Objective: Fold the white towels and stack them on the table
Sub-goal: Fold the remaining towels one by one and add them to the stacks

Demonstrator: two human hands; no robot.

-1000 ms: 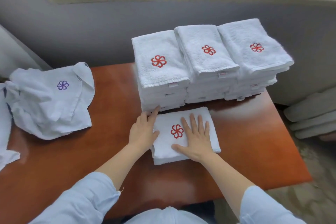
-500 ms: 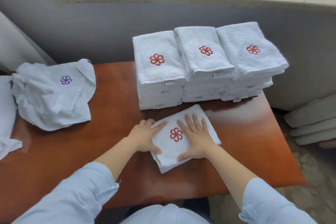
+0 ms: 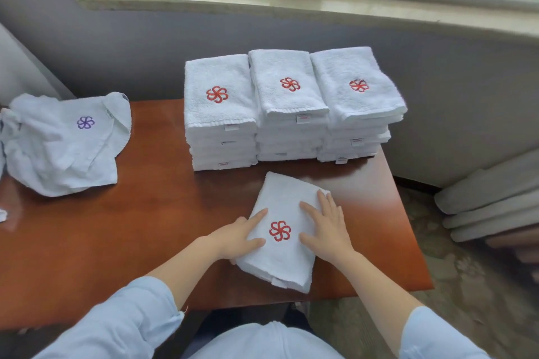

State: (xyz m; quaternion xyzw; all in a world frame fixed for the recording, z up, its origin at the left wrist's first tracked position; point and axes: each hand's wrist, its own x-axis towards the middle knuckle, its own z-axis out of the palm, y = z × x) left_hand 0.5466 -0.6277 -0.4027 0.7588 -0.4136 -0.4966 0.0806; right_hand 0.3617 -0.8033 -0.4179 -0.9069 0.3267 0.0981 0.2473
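Looking down from the person's head, a folded white fluffy towel with a red flower mark (image 3: 287, 201) is lying a bit crooked on the shiny brown wooden table (image 3: 160, 227), near the front. The left hand (image 3: 236, 237) is resting on its left side, finger and thumb stretched out on top, gripping nothing I can see. The right hand (image 3: 328, 230) is pressing flat on its right side, fingers straight. I think the folding is done and the smoothing is happening. Three piles of folded white towels (image 3: 288, 114) are standing just behind. Next, I guess, both hands need to lift it flat onto a pile. A crumpled white towel with a purple flower (image 3: 64, 148) is waiting at the left.
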